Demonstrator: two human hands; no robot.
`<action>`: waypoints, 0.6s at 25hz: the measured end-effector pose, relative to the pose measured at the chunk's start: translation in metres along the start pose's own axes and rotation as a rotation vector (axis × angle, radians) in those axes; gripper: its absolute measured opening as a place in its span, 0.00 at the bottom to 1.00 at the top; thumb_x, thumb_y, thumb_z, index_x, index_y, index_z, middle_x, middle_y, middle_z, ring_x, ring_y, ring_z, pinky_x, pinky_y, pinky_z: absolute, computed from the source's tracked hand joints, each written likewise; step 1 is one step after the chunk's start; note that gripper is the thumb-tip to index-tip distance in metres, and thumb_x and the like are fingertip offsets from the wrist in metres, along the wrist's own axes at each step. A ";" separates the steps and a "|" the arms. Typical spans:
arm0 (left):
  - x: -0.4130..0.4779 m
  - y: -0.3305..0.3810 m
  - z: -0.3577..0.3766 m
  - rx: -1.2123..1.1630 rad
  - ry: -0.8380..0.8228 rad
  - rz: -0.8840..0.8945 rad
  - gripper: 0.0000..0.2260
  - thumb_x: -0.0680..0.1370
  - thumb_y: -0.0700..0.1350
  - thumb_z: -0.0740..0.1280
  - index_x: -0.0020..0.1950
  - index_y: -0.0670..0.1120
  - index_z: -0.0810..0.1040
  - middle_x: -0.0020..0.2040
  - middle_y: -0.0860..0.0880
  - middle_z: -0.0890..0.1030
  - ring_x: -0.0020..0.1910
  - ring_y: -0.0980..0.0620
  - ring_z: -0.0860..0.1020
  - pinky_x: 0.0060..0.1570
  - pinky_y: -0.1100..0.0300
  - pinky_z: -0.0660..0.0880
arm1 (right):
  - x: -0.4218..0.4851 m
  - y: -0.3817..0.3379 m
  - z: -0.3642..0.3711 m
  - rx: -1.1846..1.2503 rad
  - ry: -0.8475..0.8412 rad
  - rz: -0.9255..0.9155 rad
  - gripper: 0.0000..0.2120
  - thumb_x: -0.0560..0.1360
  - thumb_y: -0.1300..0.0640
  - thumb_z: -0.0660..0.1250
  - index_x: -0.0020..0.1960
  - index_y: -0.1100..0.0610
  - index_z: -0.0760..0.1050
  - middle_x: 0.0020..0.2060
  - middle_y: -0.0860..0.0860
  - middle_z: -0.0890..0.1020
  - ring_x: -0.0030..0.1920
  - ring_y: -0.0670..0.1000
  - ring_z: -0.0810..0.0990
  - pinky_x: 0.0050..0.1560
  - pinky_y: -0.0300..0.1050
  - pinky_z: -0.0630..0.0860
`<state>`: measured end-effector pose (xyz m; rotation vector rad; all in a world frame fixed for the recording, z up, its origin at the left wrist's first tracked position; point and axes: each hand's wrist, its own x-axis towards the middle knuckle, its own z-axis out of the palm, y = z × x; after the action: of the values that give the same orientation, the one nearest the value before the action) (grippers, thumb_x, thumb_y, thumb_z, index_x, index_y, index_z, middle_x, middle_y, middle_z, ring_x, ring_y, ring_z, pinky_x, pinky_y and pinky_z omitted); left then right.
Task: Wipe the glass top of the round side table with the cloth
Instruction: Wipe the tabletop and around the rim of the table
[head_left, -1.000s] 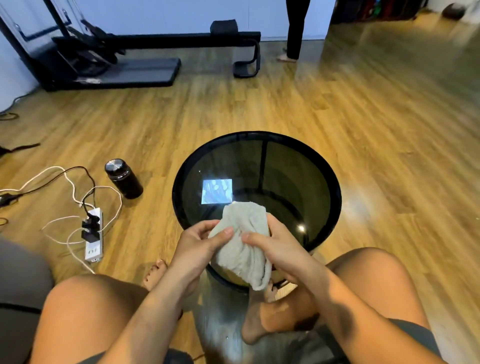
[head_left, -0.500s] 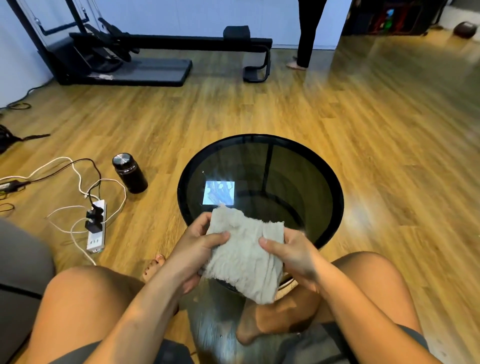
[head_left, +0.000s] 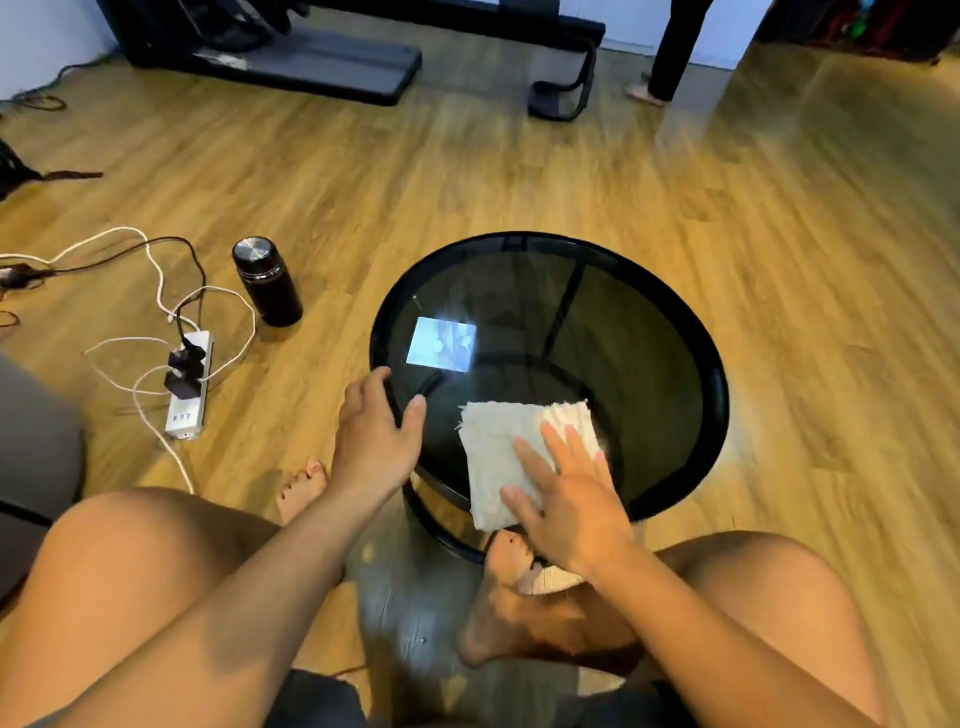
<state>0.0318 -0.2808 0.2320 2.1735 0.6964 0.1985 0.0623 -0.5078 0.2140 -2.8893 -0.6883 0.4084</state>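
The round side table has a dark glass top (head_left: 623, 358) inside a black rim (head_left: 721, 395) and stands on the wooden floor between my knees. A pale grey folded cloth (head_left: 493, 441) lies flat on the near part of the glass. My right hand (head_left: 566, 499) lies flat on the cloth's near right corner, fingers spread, holding it against the glass. My left hand (head_left: 374, 431) clasps the table's left rim, thumb on the glass and fingers curled over the edge. A bright square reflection (head_left: 441, 344) shows on the glass at the left.
A black flask (head_left: 267, 283) stands on the floor left of the table. Beyond it lie a white power strip (head_left: 187, 389) and tangled cables. A black exercise machine (head_left: 311, 57) and a standing person's legs (head_left: 670, 52) are at the back. My bare feet rest under the table.
Both hands held the cloth up over the near rim before. Now it lies spread on the glass under my right hand, and my left hand has let go and taken the left rim.
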 end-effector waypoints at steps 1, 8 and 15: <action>0.012 -0.004 0.002 -0.043 0.000 -0.021 0.25 0.81 0.55 0.59 0.75 0.47 0.60 0.75 0.45 0.63 0.73 0.46 0.64 0.70 0.52 0.62 | 0.002 -0.006 0.014 -0.072 -0.018 -0.017 0.30 0.79 0.34 0.41 0.79 0.40 0.41 0.81 0.51 0.42 0.78 0.56 0.34 0.76 0.62 0.37; 0.063 -0.014 0.025 -0.328 0.100 -0.155 0.26 0.81 0.58 0.51 0.77 0.52 0.57 0.77 0.49 0.64 0.75 0.49 0.63 0.73 0.50 0.60 | 0.095 -0.013 0.014 -0.162 -0.007 -0.026 0.30 0.77 0.34 0.33 0.77 0.39 0.34 0.80 0.53 0.38 0.77 0.61 0.32 0.73 0.69 0.35; 0.060 -0.024 0.044 -0.302 0.255 -0.130 0.21 0.81 0.53 0.52 0.73 0.52 0.65 0.73 0.52 0.70 0.71 0.53 0.68 0.68 0.57 0.63 | 0.328 -0.016 -0.049 -0.055 0.164 0.050 0.25 0.83 0.43 0.44 0.79 0.45 0.52 0.80 0.55 0.54 0.79 0.60 0.48 0.74 0.69 0.49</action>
<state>0.0884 -0.2654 0.1796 1.8252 0.8859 0.4867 0.3517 -0.3465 0.1886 -2.9541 -0.6111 0.1571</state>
